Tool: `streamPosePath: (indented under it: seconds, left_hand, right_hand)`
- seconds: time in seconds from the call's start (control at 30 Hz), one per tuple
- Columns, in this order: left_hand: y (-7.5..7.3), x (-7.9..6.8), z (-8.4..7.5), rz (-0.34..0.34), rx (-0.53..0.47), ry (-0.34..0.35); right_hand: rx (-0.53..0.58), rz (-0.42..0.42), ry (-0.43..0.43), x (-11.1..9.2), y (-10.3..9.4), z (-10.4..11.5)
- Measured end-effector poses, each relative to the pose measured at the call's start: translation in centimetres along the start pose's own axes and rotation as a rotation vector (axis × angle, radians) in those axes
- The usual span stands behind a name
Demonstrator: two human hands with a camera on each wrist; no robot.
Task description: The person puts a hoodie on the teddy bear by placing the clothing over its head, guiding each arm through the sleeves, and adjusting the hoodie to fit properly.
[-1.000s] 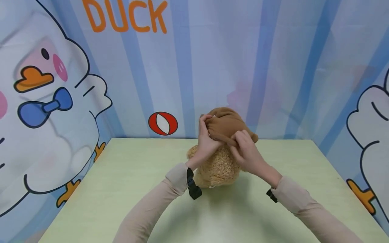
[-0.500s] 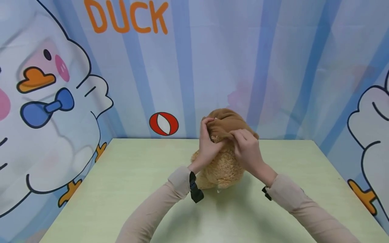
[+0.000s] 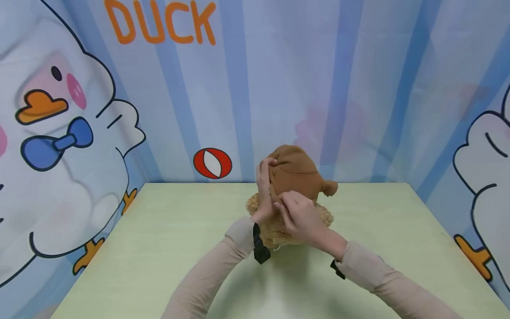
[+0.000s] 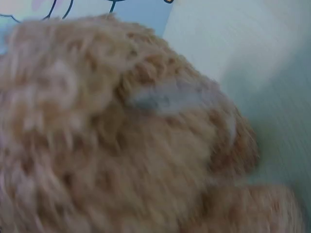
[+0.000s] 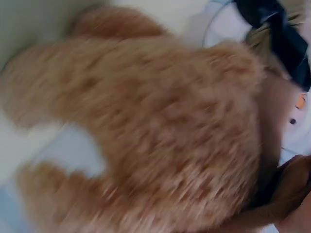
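A curly-furred tan plush toy (image 3: 279, 232) stands on the table, its back towards me, with a brown cloth hat (image 3: 295, 177) over its head. One stubby flap of the hat sticks out on the right. My left hand (image 3: 264, 188) holds the hat's left side, fingertips bent over its edge. At the lower rim, my right hand (image 3: 300, 217) pinches the cloth between thumb and fingers. The left wrist view is filled by blurred fur (image 4: 146, 165) with a pale tag (image 4: 175, 98). In the right wrist view the toy's furry body (image 5: 170, 121) shows, and its face is hidden.
The pale green table (image 3: 191, 230) ends at a blue striped cloth backdrop (image 3: 271, 79) close behind the toy. Printed ducks flank both sides. A black strap (image 3: 260, 246) hangs from the left wrist, and another (image 3: 338, 269) is on the right wrist.
The right hand has moved left and down with the hat's rim, drawing it lower over the toy's head. The flap on the right now sticks out. The left hand stays at the hat's left side.
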State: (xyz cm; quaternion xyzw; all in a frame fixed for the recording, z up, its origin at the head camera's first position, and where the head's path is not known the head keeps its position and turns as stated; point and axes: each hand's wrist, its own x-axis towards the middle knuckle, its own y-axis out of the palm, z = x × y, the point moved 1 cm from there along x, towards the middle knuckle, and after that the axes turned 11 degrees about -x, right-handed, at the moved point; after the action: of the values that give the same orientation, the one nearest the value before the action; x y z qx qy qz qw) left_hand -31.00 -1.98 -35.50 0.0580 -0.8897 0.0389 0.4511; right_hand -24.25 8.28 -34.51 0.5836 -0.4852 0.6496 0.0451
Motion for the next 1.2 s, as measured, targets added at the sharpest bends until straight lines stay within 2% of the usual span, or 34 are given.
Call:
streamPosePath:
  seconds: [0.07, 0.13, 0.23, 0.33, 0.43, 0.5, 0.63, 0.73, 0.87, 1.07, 1.13, 1.2]
  left_hand:
    - [-0.4, -0.2, 0.8, 0.029, 0.001, 0.013]
    - [-0.9, -0.3, 1.2, 0.081, -0.002, 0.025]
    - [-1.5, -0.2, 1.5, 0.202, -0.019, 0.011]
    - [-2.2, 0.0, 1.3, 0.380, -0.018, -0.044]
    - [-3.1, 0.1, 0.7, 0.553, 0.101, -0.083]
    - [-3.5, 0.2, 0.0, 0.600, 0.257, -0.051]
    - [-3.4, 0.6, -1.6, 0.583, 0.588, 0.061]
    - [-2.9, 1.0, -2.6, 0.603, 0.715, 0.152]
    - [-2.2, 1.3, -3.0, 0.618, 0.745, 0.248]
    - [-1.6, 1.0, -2.5, 0.534, 0.739, 0.424]
    - [-1.8, 1.0, -2.2, 0.529, 0.707, 0.441]
    - [-2.2, 1.1, -2.0, 0.543, 0.640, 0.404]
  right_hand:
    - [-0.028, 0.007, -0.036, -0.3, 0.0, -1.0]
    - [-0.053, -0.006, -0.038, -0.7, 0.0, -2.9]
    - [0.018, -0.007, 0.074, -1.2, -0.2, -6.3]
    - [0.156, 0.088, 0.196, -1.4, -0.4, -8.5]
    - [0.237, 0.197, 0.238, -1.6, -0.5, -9.1]
    - [0.241, 0.231, 0.228, -1.8, -0.8, -9.1]
    - [0.221, 0.219, 0.193, -1.7, -1.1, -9.0]
    - [0.193, 0.194, 0.174, -1.4, -1.2, -8.8]
    - [0.134, 0.125, 0.150, -1.1, -0.9, -8.4]
    - [-0.053, -0.030, 0.051, -1.3, 0.0, -8.4]
    - [-0.046, -0.032, 0.028, -1.4, -0.1, -8.5]
    - [0.021, 0.011, 0.030, -1.4, -0.5, -8.7]
